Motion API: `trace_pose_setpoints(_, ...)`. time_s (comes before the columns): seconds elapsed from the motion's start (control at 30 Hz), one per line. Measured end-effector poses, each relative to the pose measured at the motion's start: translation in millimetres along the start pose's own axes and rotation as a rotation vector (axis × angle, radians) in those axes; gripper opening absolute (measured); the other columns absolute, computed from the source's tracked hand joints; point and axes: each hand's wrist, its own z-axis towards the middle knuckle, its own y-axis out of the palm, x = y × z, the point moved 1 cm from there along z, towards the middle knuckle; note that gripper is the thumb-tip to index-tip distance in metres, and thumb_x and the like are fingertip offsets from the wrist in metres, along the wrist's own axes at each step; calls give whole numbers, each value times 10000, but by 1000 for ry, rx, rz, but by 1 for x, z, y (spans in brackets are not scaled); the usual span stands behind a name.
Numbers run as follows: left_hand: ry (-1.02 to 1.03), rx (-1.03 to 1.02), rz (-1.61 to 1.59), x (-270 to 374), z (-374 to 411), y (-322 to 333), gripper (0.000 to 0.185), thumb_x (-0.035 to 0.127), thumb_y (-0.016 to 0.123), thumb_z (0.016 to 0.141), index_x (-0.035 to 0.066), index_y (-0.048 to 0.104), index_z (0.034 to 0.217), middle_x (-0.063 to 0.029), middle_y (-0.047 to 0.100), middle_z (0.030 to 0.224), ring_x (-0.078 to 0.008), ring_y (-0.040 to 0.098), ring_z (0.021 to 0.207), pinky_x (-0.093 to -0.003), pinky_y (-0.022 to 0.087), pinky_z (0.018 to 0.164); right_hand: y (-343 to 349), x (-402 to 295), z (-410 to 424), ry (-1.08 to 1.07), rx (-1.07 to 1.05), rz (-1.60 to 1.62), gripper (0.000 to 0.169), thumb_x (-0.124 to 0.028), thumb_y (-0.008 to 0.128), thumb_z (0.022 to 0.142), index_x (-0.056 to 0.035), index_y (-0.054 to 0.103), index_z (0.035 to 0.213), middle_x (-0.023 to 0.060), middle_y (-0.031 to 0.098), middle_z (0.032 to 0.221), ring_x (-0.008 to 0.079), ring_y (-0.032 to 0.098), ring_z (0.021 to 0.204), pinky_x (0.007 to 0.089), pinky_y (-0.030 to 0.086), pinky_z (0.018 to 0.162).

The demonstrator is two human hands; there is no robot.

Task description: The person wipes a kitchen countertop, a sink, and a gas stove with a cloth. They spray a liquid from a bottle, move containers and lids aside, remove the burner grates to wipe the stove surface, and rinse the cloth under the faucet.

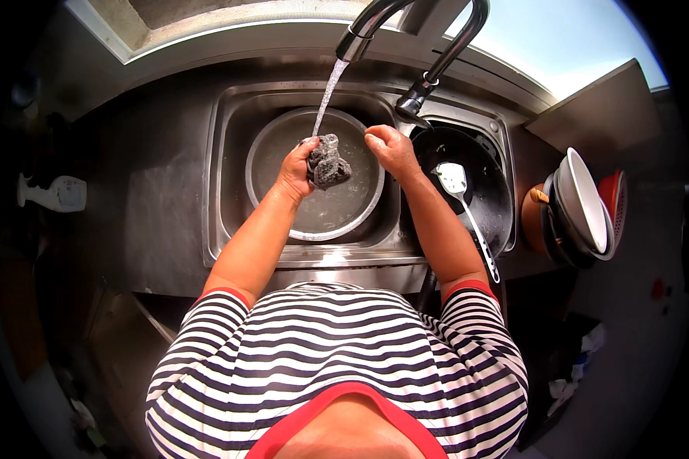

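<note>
My left hand (297, 169) grips a wet, crumpled dark grey cloth (328, 163) over a round metal basin (316, 234). Water (328, 94) pours from the curved chrome faucet (353, 45) and lands beside my left thumb, at the cloth's edge. The basin sits in the left bowl of a stainless steel sink (225, 166) and holds cloudy water. Over the basin's right rim hovers my right hand (393, 150), its fingers curled in. I see nothing in it, though the inside of the palm is hidden.
In the right sink bowl lies a black wok (485, 189), with a white slotted spatula (452, 179) resting across it. Stacked bowls (584, 201) and a red colander (615, 201) lean at the right. A white spray bottle (63, 193) lies far left. The faucet lever (413, 112) overhangs the divider.
</note>
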Motion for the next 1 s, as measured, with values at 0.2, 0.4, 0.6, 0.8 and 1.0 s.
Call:
trace_pose_setpoints(0.2,49,-240,-30,14,-24,39,325,255,459,776,-19,504,946,-160,545,907,-259,545,826,-382,457,738,-83,57,44,39,334,-92,199,-223,525,726,-42,591,772,73,587,617,158,577,585,260,443,582)
trace_pose_setpoints(0.4,200,-271,-16,22,-41,52,312,219,491,746,17,477,983,-157,535,925,-259,532,853,-367,445,764,37,-19,-19,414,-129,1181,517,-377,530,752,-92,377,1155,70,470,1082,201,452,994,425,367,808)
trace_pose_setpoints(0.6,847,-33,1474,38,-34,47,424,237,518,705,51,468,1083,-132,509,1019,-240,453,990,-349,330,881,69,-53,-23,384,-538,1492,389,-336,553,728,-106,469,1031,70,519,992,222,509,898,411,453,670)
trace_pose_setpoints(0.8,583,-274,1136,71,-44,110,307,149,556,674,38,540,960,-57,536,881,-141,500,803,-263,405,745,26,-102,2,265,-762,1066,266,-173,559,685,-75,482,919,72,523,795,157,529,658,199,364,382)
trace_pose_setpoints(1.0,1147,-4,1700,80,-28,129,194,185,537,644,50,567,781,-102,572,748,-222,542,677,-282,440,640,17,-131,8,330,-601,477,109,-120,576,643,-84,503,716,11,464,595,87,437,494,212,286,370)
